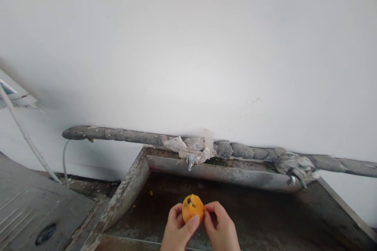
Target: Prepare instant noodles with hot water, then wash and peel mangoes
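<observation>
A round orange-yellow fruit [193, 207] with dark spots on its top is held above a stained metal sink [259, 211]. My left hand [179, 227] grips it from the left and below, with the thumb across its front. At the fruit's right side, my right hand [219, 225] has thumb and forefinger pinched together. Whatever lies between those fingertips is too small to make out. Small yellow bits [151, 193] lie in the sink on the left.
A grey wrapped pipe [132, 136] runs along the white wall behind the sink. Two taps, one in the middle [191, 161] and one at right [296, 174], stick out over the basin. A grey slab [26, 211] with a round drain lies at left.
</observation>
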{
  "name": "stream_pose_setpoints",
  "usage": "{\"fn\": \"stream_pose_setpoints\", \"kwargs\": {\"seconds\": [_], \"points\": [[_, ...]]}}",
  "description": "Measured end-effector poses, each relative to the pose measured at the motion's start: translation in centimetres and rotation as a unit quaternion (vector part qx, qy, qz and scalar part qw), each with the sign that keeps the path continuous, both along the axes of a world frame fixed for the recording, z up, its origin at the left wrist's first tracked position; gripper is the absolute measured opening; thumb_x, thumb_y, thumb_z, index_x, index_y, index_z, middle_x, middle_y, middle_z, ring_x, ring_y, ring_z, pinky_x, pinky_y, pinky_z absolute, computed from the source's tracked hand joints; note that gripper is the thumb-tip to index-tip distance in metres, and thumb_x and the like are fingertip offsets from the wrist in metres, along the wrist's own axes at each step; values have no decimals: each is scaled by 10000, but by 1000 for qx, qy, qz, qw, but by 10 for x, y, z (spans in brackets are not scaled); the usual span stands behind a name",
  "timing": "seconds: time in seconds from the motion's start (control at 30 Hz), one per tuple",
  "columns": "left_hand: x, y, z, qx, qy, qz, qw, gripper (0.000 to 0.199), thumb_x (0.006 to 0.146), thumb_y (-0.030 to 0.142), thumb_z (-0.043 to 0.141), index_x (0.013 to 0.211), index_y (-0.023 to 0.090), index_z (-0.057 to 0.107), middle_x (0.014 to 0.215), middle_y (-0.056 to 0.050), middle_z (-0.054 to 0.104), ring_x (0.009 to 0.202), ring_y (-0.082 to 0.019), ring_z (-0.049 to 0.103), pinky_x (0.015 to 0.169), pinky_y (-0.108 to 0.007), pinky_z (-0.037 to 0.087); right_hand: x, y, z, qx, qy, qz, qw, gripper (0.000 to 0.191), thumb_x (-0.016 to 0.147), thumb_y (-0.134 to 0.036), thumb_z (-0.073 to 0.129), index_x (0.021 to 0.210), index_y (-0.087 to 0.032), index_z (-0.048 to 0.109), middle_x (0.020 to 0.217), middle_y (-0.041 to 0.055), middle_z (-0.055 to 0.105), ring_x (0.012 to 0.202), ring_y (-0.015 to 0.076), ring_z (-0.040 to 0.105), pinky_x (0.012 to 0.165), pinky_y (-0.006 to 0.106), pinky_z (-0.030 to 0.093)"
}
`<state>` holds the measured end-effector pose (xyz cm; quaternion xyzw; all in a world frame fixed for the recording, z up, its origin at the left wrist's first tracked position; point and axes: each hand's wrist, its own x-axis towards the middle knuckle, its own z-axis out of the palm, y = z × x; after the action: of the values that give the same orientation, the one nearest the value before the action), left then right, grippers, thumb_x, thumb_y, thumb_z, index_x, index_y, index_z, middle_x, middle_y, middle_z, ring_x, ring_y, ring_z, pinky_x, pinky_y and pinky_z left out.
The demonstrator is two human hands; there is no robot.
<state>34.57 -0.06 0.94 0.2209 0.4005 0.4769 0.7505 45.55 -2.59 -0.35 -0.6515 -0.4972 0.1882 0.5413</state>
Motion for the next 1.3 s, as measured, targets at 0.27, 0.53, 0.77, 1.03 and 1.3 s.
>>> {"fn": "stream_pose_setpoints", "kwargs": {"seconds": [0.27,0.53,0.77,1.03,1.3], "points": [[-4,5,7,-136,-77,-69,985,330,692,235,682,946,123,503,866,-111,670,772,-190,648,729,-270,482,7,2,-5,-70,194,79,975,148,754,-320,508,763,-184,567,620,1,586,518,149,551,434,225,450],[-2,5,11,-123,-78,-55,988,302,708,209,672,943,118,506,843,-99,673,772,-189,649,742,-284,497,12,-3,2,-21,-30,80,996,151,813,-273,469,849,-204,598,796,33,631,717,171,604,666,265,487],[-1,3,10,-113,-90,-48,988,290,694,219,690,908,148,508,845,-85,680,736,-162,647,693,-259,502,19,-4,15,-15,-85,101,991,166,826,-269,459,833,-201,610,776,31,638,697,162,608,657,241,498],[0,3,8,-132,-66,-49,988,324,701,233,686,941,147,486,804,-80,681,717,-167,653,682,-261,506,22,-3,15,-20,-111,118,987,171,828,-277,459,809,-203,612,750,25,638,680,157,609,638,233,503],[1,4,0,-97,-64,-38,993,434,614,254,756,930,167,470,836,-79,680,758,-184,647,693,-271,489,16,2,10,38,-191,78,978,177,819,-198,402,754,-195,567,677,24,613,585,147,597,558,227,496]]}}
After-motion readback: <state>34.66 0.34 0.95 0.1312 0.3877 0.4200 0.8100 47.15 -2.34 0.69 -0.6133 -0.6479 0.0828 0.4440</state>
